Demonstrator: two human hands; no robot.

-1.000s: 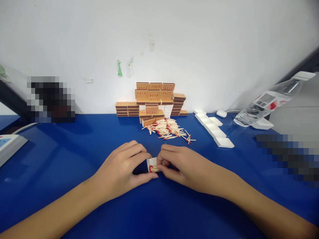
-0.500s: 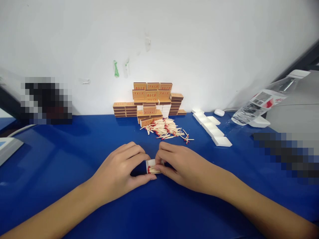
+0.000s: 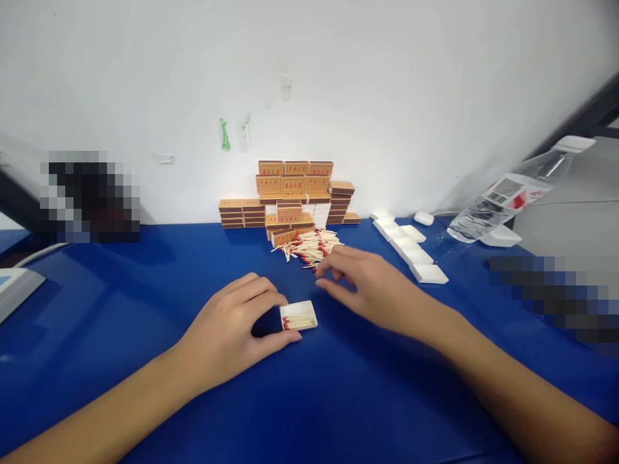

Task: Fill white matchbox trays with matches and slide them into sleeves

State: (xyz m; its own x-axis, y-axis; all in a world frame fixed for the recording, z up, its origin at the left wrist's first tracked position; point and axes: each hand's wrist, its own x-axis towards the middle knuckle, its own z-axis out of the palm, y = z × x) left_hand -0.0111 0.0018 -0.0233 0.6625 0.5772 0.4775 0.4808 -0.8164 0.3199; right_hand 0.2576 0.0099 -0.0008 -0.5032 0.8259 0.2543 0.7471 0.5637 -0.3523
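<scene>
A small white matchbox tray (image 3: 298,316) with a few red-tipped matches in it lies on the blue table (image 3: 145,290). My left hand (image 3: 232,335) holds it by its left end between thumb and fingers. My right hand (image 3: 372,287) hovers past the tray with its fingers loosely curled and apart, its fingertips at the near edge of the heap of loose matches (image 3: 314,246). Nothing shows in that hand.
Orange matchbox sleeves (image 3: 294,190) are stacked against the white wall. A row of empty white trays (image 3: 409,248) runs to the right. A plastic water bottle (image 3: 507,196) leans at far right. A white device (image 3: 14,290) sits at the left edge.
My right hand has let go of the tray and moved away and up to the match heap. My left hand stays on the tray, which now shows fully.
</scene>
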